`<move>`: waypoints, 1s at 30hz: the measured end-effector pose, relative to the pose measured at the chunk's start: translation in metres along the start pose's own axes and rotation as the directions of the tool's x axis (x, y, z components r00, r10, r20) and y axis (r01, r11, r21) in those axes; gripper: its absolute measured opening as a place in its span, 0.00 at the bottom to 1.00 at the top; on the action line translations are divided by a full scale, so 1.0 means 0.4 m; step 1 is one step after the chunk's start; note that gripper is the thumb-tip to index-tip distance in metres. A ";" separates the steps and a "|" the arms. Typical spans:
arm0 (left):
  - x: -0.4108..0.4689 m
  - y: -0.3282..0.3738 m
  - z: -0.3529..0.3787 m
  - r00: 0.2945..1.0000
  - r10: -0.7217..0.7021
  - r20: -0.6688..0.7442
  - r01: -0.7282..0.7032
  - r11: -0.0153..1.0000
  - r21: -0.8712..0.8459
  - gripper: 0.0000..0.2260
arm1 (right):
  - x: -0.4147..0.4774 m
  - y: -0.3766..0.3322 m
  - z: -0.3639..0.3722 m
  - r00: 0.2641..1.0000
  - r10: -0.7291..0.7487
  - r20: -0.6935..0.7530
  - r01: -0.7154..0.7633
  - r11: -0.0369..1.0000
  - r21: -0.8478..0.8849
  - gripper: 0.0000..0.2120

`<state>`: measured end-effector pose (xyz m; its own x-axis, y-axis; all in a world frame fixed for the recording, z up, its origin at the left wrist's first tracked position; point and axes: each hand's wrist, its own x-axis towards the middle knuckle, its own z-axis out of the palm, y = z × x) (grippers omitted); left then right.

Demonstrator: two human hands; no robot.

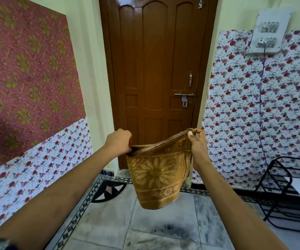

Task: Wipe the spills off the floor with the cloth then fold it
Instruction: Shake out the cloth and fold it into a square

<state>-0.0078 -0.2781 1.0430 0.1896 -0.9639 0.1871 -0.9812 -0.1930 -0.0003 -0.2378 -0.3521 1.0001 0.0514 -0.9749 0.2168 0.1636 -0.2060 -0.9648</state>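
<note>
A golden-brown cloth with a woven flower pattern hangs in the air in front of the door, doubled over with its fold at the bottom. My left hand grips its top left corner in a closed fist. My right hand pinches the top right corner between thumb and forefinger. The top edge sags between the two hands. Below lies a grey marble floor with a dark smudged patch near the bottom centre.
A closed brown wooden door stands straight ahead. Floral-papered walls flank it. A black metal rack stands on the floor at the right, with a cable hanging from a wall switchboard above it.
</note>
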 end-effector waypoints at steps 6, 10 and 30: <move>0.010 -0.028 -0.016 0.960 -0.143 0.242 0.281 0.464 -0.840 0.06 | 0.003 0.016 -0.022 0.999 0.027 -0.039 -0.027 1.000 -0.010 0.04; 0.008 -0.034 -0.035 0.874 -0.111 0.474 0.467 -0.083 -0.880 0.06 | 0.001 0.033 -0.024 0.996 0.041 -0.078 -0.041 0.999 -0.003 0.03; 0.005 -0.043 -0.069 0.979 -0.113 0.172 0.187 0.837 -0.514 0.05 | -0.001 0.031 -0.011 0.995 -0.073 -0.071 0.065 0.992 -0.108 0.03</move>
<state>0.0083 -0.2715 1.0706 0.3025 -0.9531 0.0146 -0.8047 -0.2471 0.5398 -0.2400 -0.3548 0.9873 -0.0310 -0.9608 0.2755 0.0597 -0.2769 -0.9590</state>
